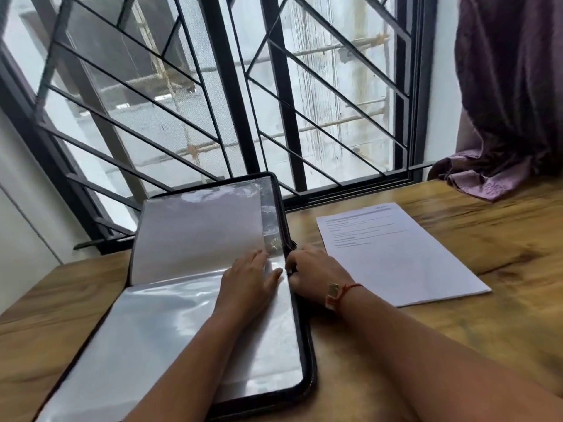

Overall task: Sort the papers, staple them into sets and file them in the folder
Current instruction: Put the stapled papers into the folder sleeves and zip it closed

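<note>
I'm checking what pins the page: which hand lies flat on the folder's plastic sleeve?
The left hand, fingers straight on the plastic sleeve. The right hand, wearing a red wrist thread, has its fingers curled at the right edge of the folder.

Folder (pixel 170 336) open, fills the left-centre of the worktop (pixel 502 239) from near edge almost to far edge. Its far leaf stands tilted up, walling off the window grille (pixel 304 102) behind. Papers (pixel 405 260) lie flat just right of it, with a narrow bare strip between. Curtain (pixel 493 175) heaped on far right corner. Bare wood along right edge beyond papers and along left edge beside folder.
</note>
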The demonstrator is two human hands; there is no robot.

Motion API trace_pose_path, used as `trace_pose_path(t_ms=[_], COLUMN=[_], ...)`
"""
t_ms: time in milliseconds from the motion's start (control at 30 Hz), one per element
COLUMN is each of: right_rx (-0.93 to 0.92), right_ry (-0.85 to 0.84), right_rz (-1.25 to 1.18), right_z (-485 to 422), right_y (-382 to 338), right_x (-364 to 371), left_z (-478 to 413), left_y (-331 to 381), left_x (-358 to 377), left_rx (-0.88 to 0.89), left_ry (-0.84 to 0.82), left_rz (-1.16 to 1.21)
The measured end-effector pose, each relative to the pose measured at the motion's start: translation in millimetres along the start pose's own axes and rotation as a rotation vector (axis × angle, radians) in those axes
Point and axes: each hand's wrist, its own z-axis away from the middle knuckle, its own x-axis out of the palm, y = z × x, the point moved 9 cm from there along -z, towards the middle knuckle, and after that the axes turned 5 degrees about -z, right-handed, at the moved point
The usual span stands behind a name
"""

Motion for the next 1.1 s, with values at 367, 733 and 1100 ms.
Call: trace_pose_path(t_ms=[367, 733, 1100], right_rx=[0.431, 0.501, 0.882], right_ry=[0.023, 0.154, -0.165], right_rz=[0.351, 0.466, 0.386], right_z=[2.9, 8.6, 6.5], right_y=[93.4, 71.5, 165.2], right_x=[-60.0, -89.5, -98.7], left_z=[1.8, 2.4, 1.8], left_y=[3.8, -0.3, -1.1], left_x=[16.5, 20.7, 22.2], left_rx=[0.068, 0.062, 0.055], left_ry=[-0.123, -0.134, -0.122], left_rz=[-0.062, -0.008, -0.001])
